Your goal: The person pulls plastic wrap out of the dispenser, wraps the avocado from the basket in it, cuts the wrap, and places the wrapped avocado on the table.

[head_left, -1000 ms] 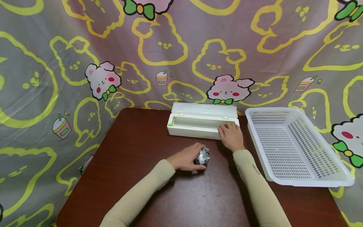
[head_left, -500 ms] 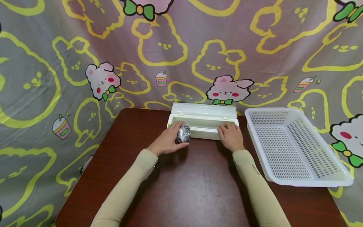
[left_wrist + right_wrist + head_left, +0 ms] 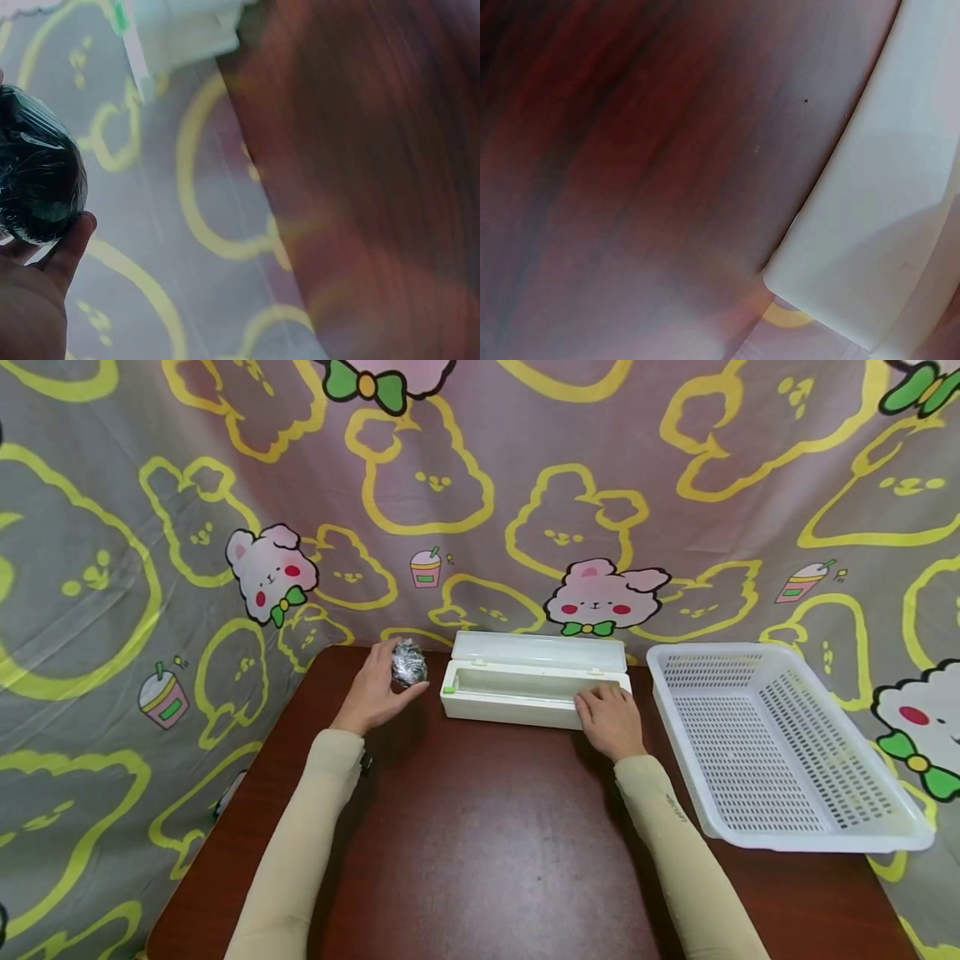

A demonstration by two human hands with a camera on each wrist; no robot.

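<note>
My left hand (image 3: 372, 689) holds a dark, round thing wrapped in shiny clear plastic film (image 3: 409, 664) at the table's far left, to the left of the long white box (image 3: 502, 710). In the left wrist view the film-wrapped round thing (image 3: 41, 169) looks dark green to black, with the thumb along its lower side. What lies inside the film cannot be told. The box's lid (image 3: 540, 648) is tipped back, and a small green piece (image 3: 449, 690) sits at its left end. With fingers bent over the front rim, my right hand (image 3: 613, 718) grips the box at its right end.
A white perforated plastic basket (image 3: 757, 760) stands to the right of my right arm. The dark red-brown table (image 3: 480, 860) ends at the back and left against a patterned cloth (image 3: 450, 443).
My left hand has carried the film-wrapped round thing from the table's middle, past the front of the box, to the far left. My right hand has stayed on the box.
</note>
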